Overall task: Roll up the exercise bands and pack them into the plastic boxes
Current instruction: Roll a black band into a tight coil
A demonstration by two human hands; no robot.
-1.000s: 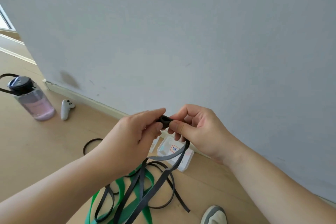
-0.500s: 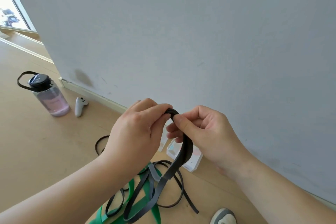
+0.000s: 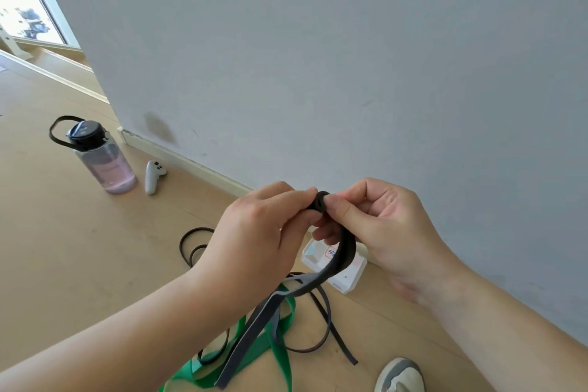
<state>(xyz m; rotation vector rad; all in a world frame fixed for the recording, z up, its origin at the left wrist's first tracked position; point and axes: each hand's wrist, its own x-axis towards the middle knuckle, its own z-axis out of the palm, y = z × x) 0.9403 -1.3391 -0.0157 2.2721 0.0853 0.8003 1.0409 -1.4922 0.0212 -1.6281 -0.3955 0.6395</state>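
Pinching the black band's (image 3: 345, 251) rolled end, left hand (image 3: 257, 232) and right hand (image 3: 381, 226) meet.

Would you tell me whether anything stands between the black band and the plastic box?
Nothing visible does: the left hand and right hand pinch the black band above the plastic box; only its own tail hangs before it.

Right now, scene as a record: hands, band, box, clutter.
left hand: pinches rolled end of black band
right hand: pinches same roll, opposite side
black band tail: hangs down to floor, unrolled
green band: loose on floor, under the tail
plastic box: on floor, behind the tail
clutter: water bottle, controller, shoe
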